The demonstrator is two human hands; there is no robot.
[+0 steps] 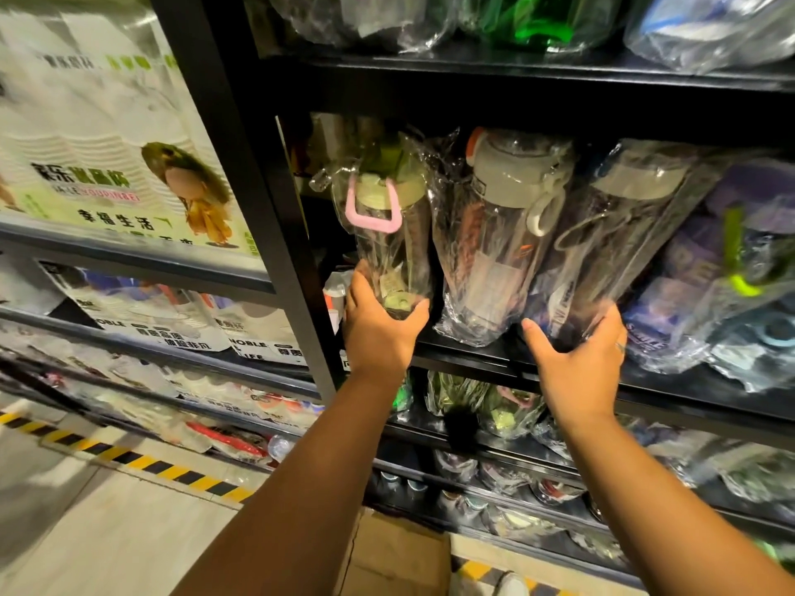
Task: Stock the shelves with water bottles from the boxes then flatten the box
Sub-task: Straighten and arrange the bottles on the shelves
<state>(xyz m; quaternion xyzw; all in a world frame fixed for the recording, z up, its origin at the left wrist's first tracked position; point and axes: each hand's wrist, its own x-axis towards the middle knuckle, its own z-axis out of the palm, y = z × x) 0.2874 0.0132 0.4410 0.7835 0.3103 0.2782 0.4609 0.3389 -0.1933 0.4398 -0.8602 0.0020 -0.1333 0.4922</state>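
Note:
My left hand point(378, 326) grips the base of a plastic-wrapped bottle with a green lid and pink handle point(385, 221), tilted back at the left end of the black shelf point(464, 359). My right hand point(578, 359) grips the bottom of a wrapped dark bottle with a grey lid point(619, 234) on the same shelf. Between them a wrapped clear bottle with a grey lid and orange tab point(499, 234) leans back, held by neither hand. A cardboard box point(395, 557) lies on the floor below my arms, mostly hidden.
Purple and blue wrapped bottles point(731, 268) fill the shelf to the right. More wrapped bottles sit on the shelves above point(537, 19) and below point(486, 406). A black upright post point(258, 200) borders the shelf at left, with boxed cups point(107, 174) beyond. Yellow-black floor tape point(129, 460) runs along the base.

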